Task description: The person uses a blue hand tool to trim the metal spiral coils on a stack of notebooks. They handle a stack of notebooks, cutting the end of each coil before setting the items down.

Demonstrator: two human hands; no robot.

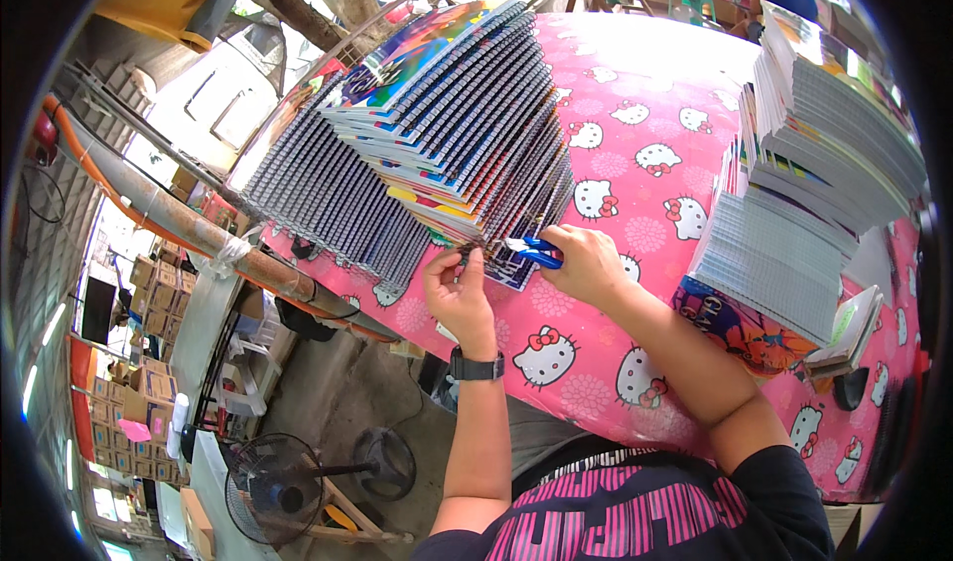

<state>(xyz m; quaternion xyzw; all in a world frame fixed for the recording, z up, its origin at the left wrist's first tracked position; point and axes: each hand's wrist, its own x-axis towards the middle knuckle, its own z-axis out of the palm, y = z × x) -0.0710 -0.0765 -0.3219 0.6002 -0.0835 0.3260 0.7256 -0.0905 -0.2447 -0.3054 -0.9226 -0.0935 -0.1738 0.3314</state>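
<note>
My right hand (586, 265) is closed around a pair of blue-handled cutting pliers (539, 253). Their jaws point left, at the lower front corner of a tall, leaning stack of spiral-bound notebooks (467, 134). Close beside that corner, my left hand (461, 298) has its thumb and fingers pinched together near the coil ends. What lies between those fingertips is too small to make out. A dark watch (477, 365) is strapped on my left wrist. The notebooks' coils face me, and their colourful covers show along the top and left edges.
A pink patterned cloth (586, 362) covers the table. Another row of spiral notebooks (338, 199) adjoins the stack on the left. At the right stands a high pile of notebooks (784, 253). A metal pipe (268, 271) runs along the left table edge, with a fan (278, 491) below.
</note>
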